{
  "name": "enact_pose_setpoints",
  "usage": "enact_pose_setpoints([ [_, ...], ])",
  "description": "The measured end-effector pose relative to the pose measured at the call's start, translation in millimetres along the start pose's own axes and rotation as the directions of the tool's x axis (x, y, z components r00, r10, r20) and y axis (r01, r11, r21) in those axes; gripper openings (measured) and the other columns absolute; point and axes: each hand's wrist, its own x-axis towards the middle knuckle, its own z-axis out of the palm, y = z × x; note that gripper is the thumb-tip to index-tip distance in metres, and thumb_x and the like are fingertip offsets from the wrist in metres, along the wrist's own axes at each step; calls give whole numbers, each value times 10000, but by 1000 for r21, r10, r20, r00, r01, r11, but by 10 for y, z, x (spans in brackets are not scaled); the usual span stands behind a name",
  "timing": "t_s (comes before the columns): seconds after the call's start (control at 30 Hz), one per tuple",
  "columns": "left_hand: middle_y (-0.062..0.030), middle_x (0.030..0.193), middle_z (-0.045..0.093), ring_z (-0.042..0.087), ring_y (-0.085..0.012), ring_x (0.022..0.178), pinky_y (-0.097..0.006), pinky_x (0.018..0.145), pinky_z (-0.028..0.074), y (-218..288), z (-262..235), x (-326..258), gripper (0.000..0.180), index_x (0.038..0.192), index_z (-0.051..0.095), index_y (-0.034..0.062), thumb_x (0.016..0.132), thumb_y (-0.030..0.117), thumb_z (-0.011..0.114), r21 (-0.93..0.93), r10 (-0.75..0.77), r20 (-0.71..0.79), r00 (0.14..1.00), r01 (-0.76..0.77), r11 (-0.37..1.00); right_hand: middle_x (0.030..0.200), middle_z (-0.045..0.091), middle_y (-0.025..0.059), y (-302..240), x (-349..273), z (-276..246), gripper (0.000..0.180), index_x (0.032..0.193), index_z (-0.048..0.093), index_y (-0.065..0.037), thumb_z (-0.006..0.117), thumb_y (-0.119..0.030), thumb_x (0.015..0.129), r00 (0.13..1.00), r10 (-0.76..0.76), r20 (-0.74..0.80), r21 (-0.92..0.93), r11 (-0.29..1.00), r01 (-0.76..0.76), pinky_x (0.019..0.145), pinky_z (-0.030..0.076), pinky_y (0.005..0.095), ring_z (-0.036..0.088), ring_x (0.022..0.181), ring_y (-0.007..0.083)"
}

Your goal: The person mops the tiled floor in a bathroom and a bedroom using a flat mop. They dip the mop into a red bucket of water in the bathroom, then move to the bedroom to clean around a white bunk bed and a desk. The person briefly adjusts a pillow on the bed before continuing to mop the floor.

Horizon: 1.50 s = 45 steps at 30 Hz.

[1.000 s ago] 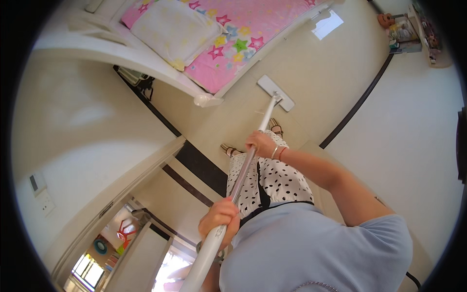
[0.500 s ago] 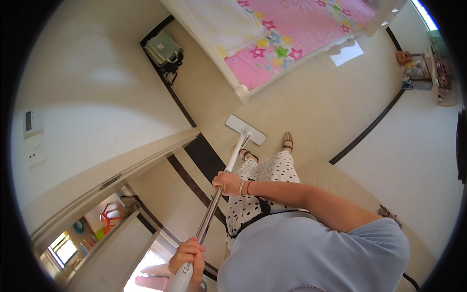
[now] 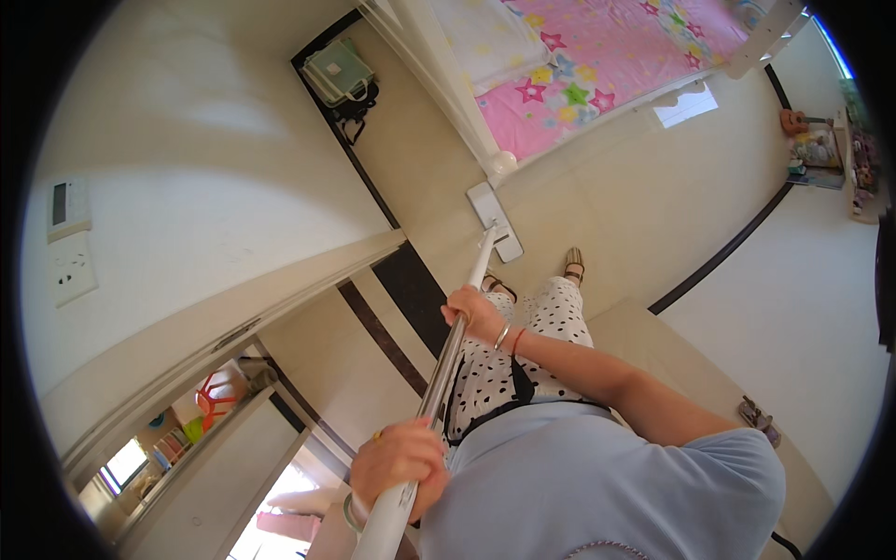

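Flat mop (image 3: pixel 446 359): long pole running away from the body to its head (image 3: pixel 495 221) on the floor by the bed corner (image 3: pixel 502 164). Right hand (image 3: pixel 474 314) clasped nearer the head; left hand (image 3: pixel 397 459) clasped near the pole's top.

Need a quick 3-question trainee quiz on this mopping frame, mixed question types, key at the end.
1. True or false: both hands grip the mop pole.
2. Which hand sits nearer the mop head? A) left hand B) right hand
3. Fill in: the mop head lies on the floor close to the corner of the ____ with the pink star-patterned cover.

Key
1. True: each hand is closed around the pole.
2. B: the right hand is farther down the pole; the left is at the upper end.
3. bed.
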Motion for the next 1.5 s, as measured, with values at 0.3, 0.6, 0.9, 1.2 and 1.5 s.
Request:
enact_pose_setpoints([
  [0.3,-79,678,604,637,-256,686,-481,847,525,-246,-154,173,244,695,510,56,662,-89,703,-25,16,-66,998,-18,1000,618,494,93,65,587,302,272,611,439,-76,639,-71,796,964,-41,-264,59,997,59,614,416,401,485,651,322],
  [0.6,-69,664,579,605,-231,651,-456,842,525,-926,-178,579,269,663,473,67,690,-108,675,112,145,-98,984,-134,985,858,554,12,530,1648,332,126,756,535,-132,630,-167,830,998,18,-65,-82,996,-24,749,429,435,554,935,244],
  [0.9,-52,646,450,505,-224,599,-436,837,519,-1582,-586,1587,335,641,422,55,675,-114,709,147,198,-89,976,-184,972,945,576,5,957,2978,217,131,788,527,-149,653,-159,822,991,-11,-136,-89,996,-1,909,391,431,532,1167,227],
  [1.2,-49,621,439,499,-218,568,-435,834,530,-2298,-1304,2865,308,639,428,55,693,-92,694,123,204,-170,964,-185,975,1008,596,68,1406,4766,172,129,821,500,-90,615,-105,879,983,-153,-97,-123,982,141,915,465,292,555,1181,253],
  [1.5,-56,642,470,533,-245,633,-445,843,516,-3250,-2078,3859,306,647,430,57,673,-98,693,141,239,-211,948,-212,967,937,515,57,1721,6534,287,75,785,512,-5,572,15,826,882,409,237,947,105,-303,827,451,263,530,740,117],
])
